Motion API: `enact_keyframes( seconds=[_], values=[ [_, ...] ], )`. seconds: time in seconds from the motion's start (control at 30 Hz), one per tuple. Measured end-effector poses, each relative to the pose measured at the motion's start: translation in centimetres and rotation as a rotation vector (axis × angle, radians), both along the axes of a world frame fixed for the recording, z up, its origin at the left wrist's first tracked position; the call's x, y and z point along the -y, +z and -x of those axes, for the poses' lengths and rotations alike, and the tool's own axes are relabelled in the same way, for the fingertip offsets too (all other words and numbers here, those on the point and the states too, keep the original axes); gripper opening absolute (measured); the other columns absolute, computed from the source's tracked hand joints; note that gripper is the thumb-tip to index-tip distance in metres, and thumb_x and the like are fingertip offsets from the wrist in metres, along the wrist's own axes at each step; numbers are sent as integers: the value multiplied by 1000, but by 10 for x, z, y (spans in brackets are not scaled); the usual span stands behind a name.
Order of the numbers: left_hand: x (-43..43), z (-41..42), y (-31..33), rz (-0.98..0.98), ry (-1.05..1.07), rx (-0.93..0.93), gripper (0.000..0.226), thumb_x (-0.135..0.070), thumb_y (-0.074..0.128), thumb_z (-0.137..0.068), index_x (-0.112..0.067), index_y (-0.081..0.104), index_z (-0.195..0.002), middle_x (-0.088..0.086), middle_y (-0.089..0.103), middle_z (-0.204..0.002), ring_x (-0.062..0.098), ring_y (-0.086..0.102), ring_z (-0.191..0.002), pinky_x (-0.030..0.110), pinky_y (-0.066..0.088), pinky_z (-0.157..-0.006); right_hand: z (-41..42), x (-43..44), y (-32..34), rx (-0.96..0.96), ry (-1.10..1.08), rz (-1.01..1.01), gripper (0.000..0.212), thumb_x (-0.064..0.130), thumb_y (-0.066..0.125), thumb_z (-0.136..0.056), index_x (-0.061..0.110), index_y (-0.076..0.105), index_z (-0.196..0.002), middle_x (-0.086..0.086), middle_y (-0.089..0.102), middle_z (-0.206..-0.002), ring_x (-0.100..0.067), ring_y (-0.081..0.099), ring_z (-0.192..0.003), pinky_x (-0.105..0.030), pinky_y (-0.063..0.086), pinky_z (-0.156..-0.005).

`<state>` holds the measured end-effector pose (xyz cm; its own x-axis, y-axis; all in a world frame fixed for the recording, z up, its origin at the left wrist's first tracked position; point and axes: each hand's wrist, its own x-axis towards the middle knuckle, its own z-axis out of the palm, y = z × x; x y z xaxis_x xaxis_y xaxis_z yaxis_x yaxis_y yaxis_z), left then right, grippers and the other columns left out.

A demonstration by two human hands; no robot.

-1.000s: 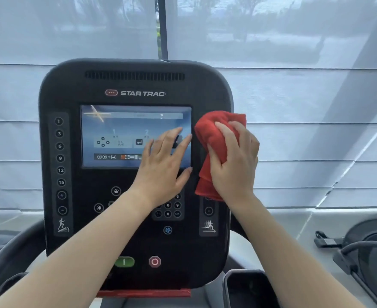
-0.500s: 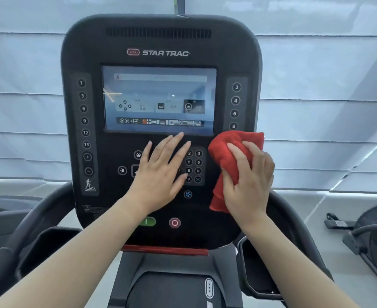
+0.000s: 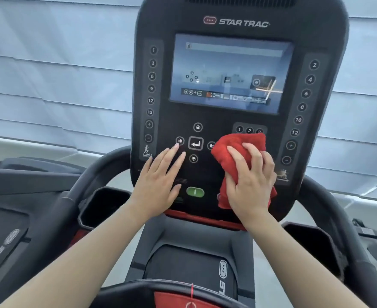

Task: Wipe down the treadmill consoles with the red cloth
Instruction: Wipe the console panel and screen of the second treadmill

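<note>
Mid-wipe on the lower keypad area of the treadmill console (image 3: 238,121). Right hand (image 3: 249,185) grasps the bunched red cloth (image 3: 234,152), pressing it flat on the number pad. Left hand (image 3: 158,181) released, fingers spread, resting flat just left of the green button (image 3: 195,192). Next, likely: sweep the cloth across toward the left hand without triggering buttons.

A black Star Trac treadmill console (image 3: 238,121) fills the view. Below its lit rectangular screen (image 3: 229,73), the right hand (image 3: 251,181) presses a bunched red terry cloth (image 3: 232,152) over the keypad, while the left hand (image 3: 160,174) lies flat, fingers spread, beside the oval green start button (image 3: 195,192).
</note>
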<state>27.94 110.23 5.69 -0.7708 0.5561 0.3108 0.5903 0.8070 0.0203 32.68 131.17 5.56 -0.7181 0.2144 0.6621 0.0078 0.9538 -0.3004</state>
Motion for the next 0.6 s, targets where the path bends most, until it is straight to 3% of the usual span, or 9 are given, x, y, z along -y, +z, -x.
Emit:
enact_keyframes(
  seconds=[0.2,0.43,0.6],
  values=[
    [24,4,-7,-4,-8,10,80,-28,67,-75,-13,30,-143,9,24,-152,26,27,-135,48,33,-105,-15,31,-38,38,89,-167,44,26,54,-79,32,51,-123,2,40,-133,-31,36,-119,-47,43,-77],
    [50,17,-3,-34,63,42,82,-27,67,-75,-8,27,-143,14,21,-152,33,23,-137,53,36,-102,24,70,-1,6,68,-75,41,28,60,-81,29,55,-122,-2,46,-133,-31,36,-119,-48,40,-78],
    [69,20,-10,-37,59,77,82,-30,63,-79,-7,21,-145,9,15,-155,28,19,-140,50,36,-103,17,92,-32,32,57,-142,49,23,62,-76,31,53,-124,1,41,-134,-30,37,-120,-48,42,-78]
  ],
)
